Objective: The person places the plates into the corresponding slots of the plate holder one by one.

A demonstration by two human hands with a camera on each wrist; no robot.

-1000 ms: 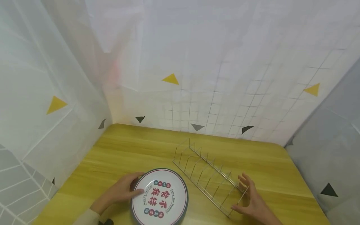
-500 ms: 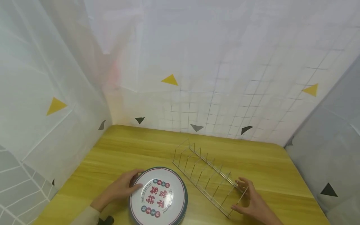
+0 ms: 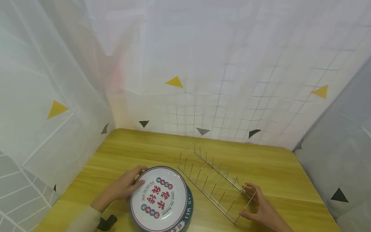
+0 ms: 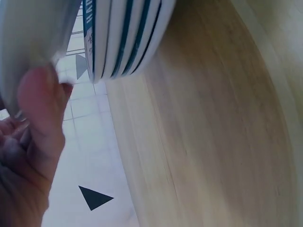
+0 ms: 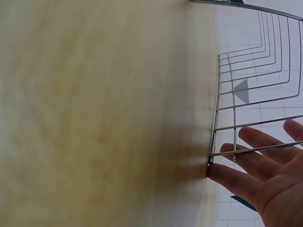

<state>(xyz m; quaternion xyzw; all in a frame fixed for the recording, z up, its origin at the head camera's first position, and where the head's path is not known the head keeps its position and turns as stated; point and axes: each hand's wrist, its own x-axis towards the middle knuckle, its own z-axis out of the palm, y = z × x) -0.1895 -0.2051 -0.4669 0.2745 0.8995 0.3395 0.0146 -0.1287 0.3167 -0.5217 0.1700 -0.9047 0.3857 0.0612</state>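
In the head view, my left hand (image 3: 124, 183) grips the left edge of a white plate (image 3: 157, 203) with red and blue lettering, thumb on top. The left wrist view shows this plate (image 4: 35, 28) raised and apart from a stack of green-banded plates (image 4: 128, 38). Part of that stack's green rim (image 3: 189, 206) shows under the plate's right side. To the right, a metal wire plate rack (image 3: 207, 195) lies diagonally on the table. My right hand (image 3: 262, 206) holds the rack's near end between thumb and fingers; in the right wrist view its fingers (image 5: 255, 163) touch the end wires.
A yellowish wooden table (image 3: 139, 148) carries everything. White sheeting (image 3: 203, 64) with yellow and dark triangles rises behind and at both sides. A small black object (image 3: 108, 222) is near the left forearm.
My left hand has lifted the top plate and shifted it left and slightly away, uncovering green rim lettering on the stack. My right hand and the rack stay nearly still.
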